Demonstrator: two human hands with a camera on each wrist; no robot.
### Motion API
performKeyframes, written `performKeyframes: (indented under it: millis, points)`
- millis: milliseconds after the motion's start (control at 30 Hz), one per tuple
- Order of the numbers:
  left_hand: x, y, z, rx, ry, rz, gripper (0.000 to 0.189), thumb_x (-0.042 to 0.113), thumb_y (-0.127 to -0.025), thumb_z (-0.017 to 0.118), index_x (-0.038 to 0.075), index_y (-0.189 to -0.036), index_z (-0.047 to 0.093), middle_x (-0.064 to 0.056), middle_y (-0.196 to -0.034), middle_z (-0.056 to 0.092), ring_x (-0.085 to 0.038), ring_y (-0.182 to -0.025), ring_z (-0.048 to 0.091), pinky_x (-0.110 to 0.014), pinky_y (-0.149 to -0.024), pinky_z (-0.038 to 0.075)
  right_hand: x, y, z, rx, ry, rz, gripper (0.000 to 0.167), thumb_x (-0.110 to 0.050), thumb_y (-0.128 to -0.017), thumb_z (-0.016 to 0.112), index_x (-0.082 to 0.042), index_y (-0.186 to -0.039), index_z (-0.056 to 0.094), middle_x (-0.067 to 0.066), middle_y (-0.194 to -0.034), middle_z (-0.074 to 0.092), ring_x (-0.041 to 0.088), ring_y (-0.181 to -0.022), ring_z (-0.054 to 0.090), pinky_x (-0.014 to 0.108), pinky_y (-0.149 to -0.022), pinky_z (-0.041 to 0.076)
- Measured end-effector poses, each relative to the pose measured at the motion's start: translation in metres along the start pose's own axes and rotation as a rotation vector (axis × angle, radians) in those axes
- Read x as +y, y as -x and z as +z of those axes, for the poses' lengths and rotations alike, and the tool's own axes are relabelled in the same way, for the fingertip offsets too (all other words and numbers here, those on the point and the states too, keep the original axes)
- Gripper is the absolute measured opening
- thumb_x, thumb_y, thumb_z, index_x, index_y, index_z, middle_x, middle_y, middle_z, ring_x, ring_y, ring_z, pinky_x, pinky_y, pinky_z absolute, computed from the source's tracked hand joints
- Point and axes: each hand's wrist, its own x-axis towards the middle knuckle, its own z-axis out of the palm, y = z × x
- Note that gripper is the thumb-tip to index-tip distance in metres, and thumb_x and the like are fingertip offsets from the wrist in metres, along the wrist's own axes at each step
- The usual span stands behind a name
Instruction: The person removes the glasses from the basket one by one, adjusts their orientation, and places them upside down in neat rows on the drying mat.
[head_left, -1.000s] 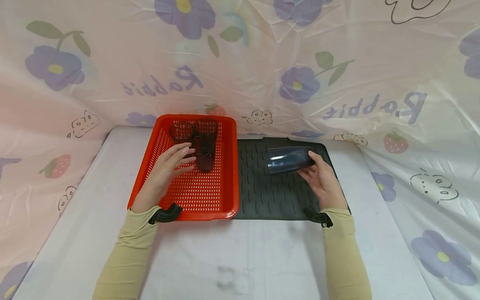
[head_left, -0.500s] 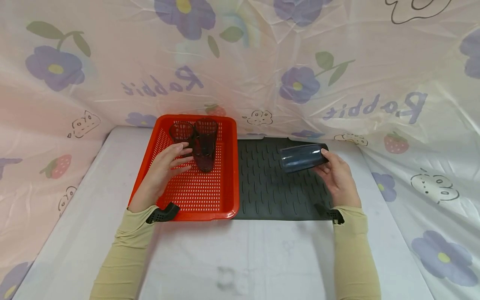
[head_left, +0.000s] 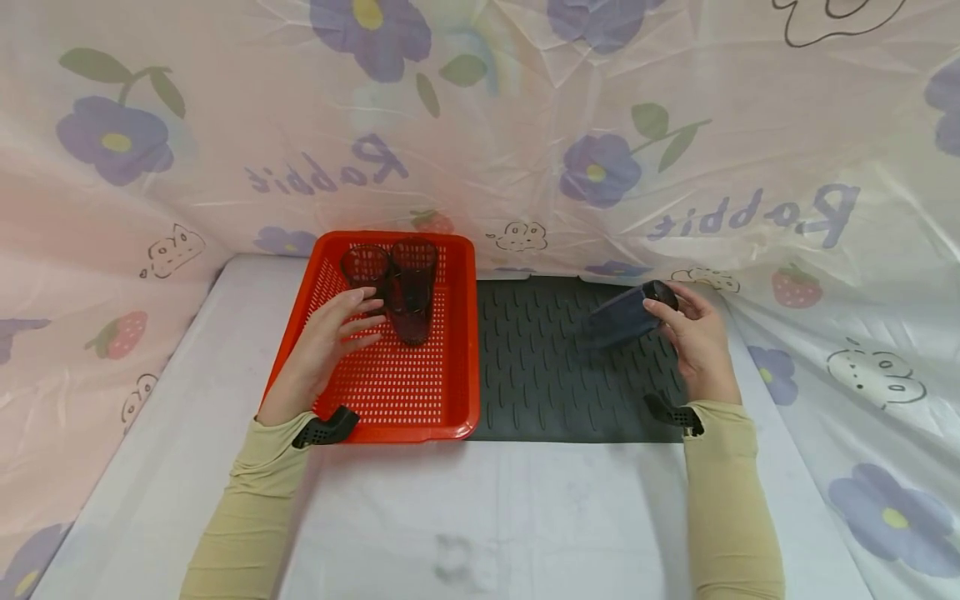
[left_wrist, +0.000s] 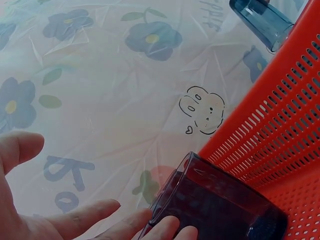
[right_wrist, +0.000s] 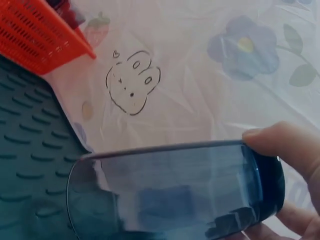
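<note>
My right hand (head_left: 701,346) grips a blue-tinted drinking glass (head_left: 622,318) by its thick base, thumb on one side and fingers on the other. The glass is tilted, base up at the right and mouth down to the left, above the dark ridged mat (head_left: 525,375). In the right wrist view the glass (right_wrist: 165,190) lies almost level across the picture. Over the red basket (head_left: 465,358), my left hand (head_left: 322,342) has its fingers spread and holds nothing. Just beyond its fingertips are two dark glasses (head_left: 412,292) in the basket; the hand partly hides one (head_left: 363,262).
The basket stands left of the mat, overlapping or abutting its left side; which one I cannot tell. A white cloth (head_left: 480,517) covers the table in front. Behind and at both sides hangs a printed curtain (head_left: 480,150) close to the mat's far edge.
My right hand has moved right with the glass, tipping it from nearly level to mouth down. My left hand has shifted only slightly left, staying over the basket.
</note>
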Motion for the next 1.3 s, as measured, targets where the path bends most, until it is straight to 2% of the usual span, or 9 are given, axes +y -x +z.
performKeyframes:
  millis: [100,300,533,667,900,1133,1300]
  points:
    - [0.000,0.000,-0.001,0.000,-0.007,-0.004,0.063,0.043,-0.101,0.044,-0.001,-0.145,0.032,-0.021,-0.143,0.037,-0.040,-0.125,0.042,-0.048,-0.102,0.039,0.000,-0.003,-0.002,0.033,0.109,-0.017,0.059,-0.007,-0.077,0.080,-0.010,-0.131,0.056,0.001,-0.120,0.050,0.008,-0.094,0.053,0.015,-0.069,0.050]
    - [0.001,0.000,-0.001,0.001,0.001,0.000,0.061,0.041,-0.101,0.043,-0.001,-0.145,0.031,-0.022,-0.143,0.036,-0.041,-0.125,0.041,-0.050,-0.102,0.038,0.002,-0.009,-0.006,0.065,0.295,0.006,0.065,-0.016,-0.077,0.082,-0.019,-0.136,0.054,0.001,-0.141,0.042,0.008,-0.098,0.044,0.017,-0.080,0.043]
    - [0.001,-0.001,-0.002,0.004,-0.004,-0.002,0.062,0.041,-0.101,0.043,-0.001,-0.145,0.030,-0.023,-0.144,0.035,-0.043,-0.126,0.040,-0.031,-0.090,0.049,0.007,-0.013,-0.009,0.088,0.423,-0.052,0.062,-0.015,-0.078,0.080,-0.019,-0.135,0.056,0.007,-0.139,0.045,0.012,-0.100,0.049,0.014,-0.075,0.045]
    - [0.002,-0.001,-0.002,0.002,-0.004,-0.003,0.063,0.042,-0.101,0.043,-0.001,-0.146,0.030,-0.024,-0.144,0.034,-0.044,-0.126,0.039,-0.031,-0.090,0.049,0.011,-0.016,-0.012,0.087,0.423,-0.082,0.062,-0.009,-0.079,0.079,-0.019,-0.135,0.056,0.009,-0.136,0.047,0.017,-0.109,0.050,0.012,-0.076,0.045]
    - [0.002,-0.002,-0.002,0.003,-0.012,-0.002,0.063,0.042,-0.102,0.042,-0.002,-0.146,0.029,-0.026,-0.144,0.034,-0.045,-0.126,0.038,-0.031,-0.090,0.049,0.016,-0.023,-0.022,0.121,0.335,-0.086,0.064,0.003,-0.078,0.077,-0.017,-0.134,0.057,0.011,-0.136,0.048,0.023,-0.116,0.049,0.012,-0.077,0.045]
    - [0.002,-0.002,-0.002,0.004,-0.023,-0.013,0.064,0.043,-0.101,0.041,-0.001,-0.146,0.029,-0.024,-0.145,0.034,-0.044,-0.126,0.039,-0.049,-0.102,0.038,0.019,-0.026,-0.029,0.163,0.393,-0.047,0.064,-0.002,-0.079,0.077,-0.022,-0.136,0.055,0.008,-0.139,0.046,0.022,-0.124,0.046,0.014,-0.086,0.045]
    - [0.002,-0.002,-0.002,0.000,-0.026,-0.008,0.064,0.043,-0.101,0.042,-0.001,-0.146,0.029,-0.023,-0.144,0.035,-0.044,-0.126,0.039,-0.045,-0.101,0.041,0.021,-0.029,-0.034,0.175,0.350,-0.042,0.067,-0.003,-0.077,0.079,-0.018,-0.138,0.054,0.010,-0.138,0.046,0.021,-0.123,0.046,0.011,-0.084,0.045]
